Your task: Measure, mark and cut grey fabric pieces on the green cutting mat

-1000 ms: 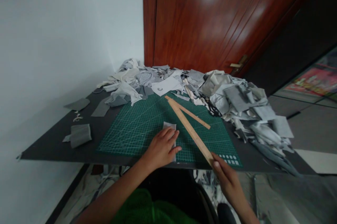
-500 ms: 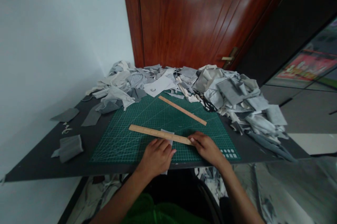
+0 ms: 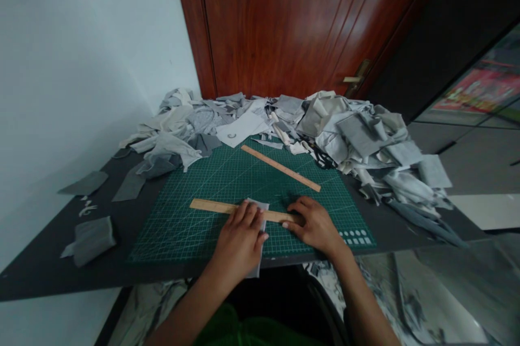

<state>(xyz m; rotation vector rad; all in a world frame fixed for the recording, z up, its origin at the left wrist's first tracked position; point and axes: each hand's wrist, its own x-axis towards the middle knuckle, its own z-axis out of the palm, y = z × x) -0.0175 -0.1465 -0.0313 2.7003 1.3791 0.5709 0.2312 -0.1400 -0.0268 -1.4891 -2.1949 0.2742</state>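
Note:
A wooden ruler (image 3: pixel 212 206) lies slantwise across a strip of light grey fabric (image 3: pixel 261 206) on the green cutting mat (image 3: pixel 182 232). My left hand (image 3: pixel 242 232) rests flat over the ruler and the fabric, its fingers stretched forward and covering part of both. At the ruler's right end, my right hand (image 3: pixel 312 226) grips it between thumb and fingers. The fabric strip runs under my left hand and hangs past the table's front edge. Farther back on the mat lies a second wooden ruler (image 3: pixel 281 168), touched by neither hand.
Heaps of grey and white fabric scraps (image 3: pixel 365 137) line the back and right of the dark table (image 3: pixel 134 221). Black-handled scissors (image 3: pixel 323 159) lie among them. A folded grey cloth piece (image 3: pixel 94 240) sits at the left. Behind stand a wooden door (image 3: pixel 268 26) and a wall (image 3: pixel 81 64).
My left hand has moved forward from the ruler's near edge onto the ruler and fabric, fingers now flat. The ruler's left end sits slightly lower, and the camera view has shifted a little.

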